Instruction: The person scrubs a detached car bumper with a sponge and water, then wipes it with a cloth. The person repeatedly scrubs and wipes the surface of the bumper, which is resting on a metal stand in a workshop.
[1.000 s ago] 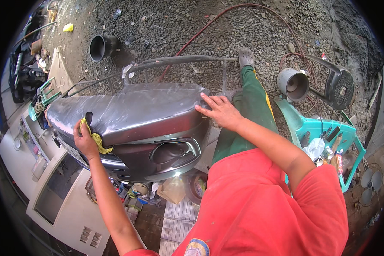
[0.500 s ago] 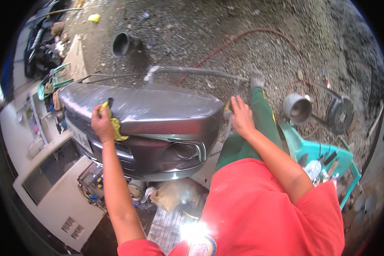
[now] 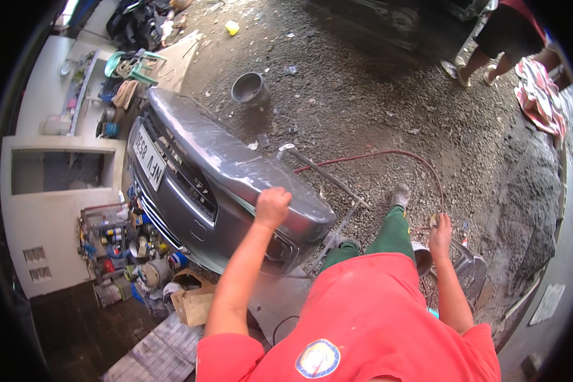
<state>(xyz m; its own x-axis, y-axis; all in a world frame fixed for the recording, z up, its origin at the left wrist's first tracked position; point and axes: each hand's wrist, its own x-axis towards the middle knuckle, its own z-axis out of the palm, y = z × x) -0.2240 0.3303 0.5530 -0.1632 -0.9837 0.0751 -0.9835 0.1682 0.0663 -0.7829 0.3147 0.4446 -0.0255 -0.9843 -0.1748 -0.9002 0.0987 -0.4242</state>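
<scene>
The left hand (image 3: 272,205) is curled into a closed fist, knuckles up, pressed on the top face of a grey car bumper (image 3: 216,181); whether anything is folded inside the fist cannot be told. The bumper lies tilted across the centre-left of the view, running from ten o'clock down toward the middle, propped on a metal stand (image 3: 328,184) over the gravel ground (image 3: 375,102). The right hand (image 3: 439,230) hangs at four o'clock, well apart from the bumper, fingers loosely bent and close together beside a small grey container (image 3: 421,258); its grip is unclear. A red hose (image 3: 388,154) arcs over the gravel between them. A black bucket (image 3: 248,88) stands at twelve o'clock.
</scene>
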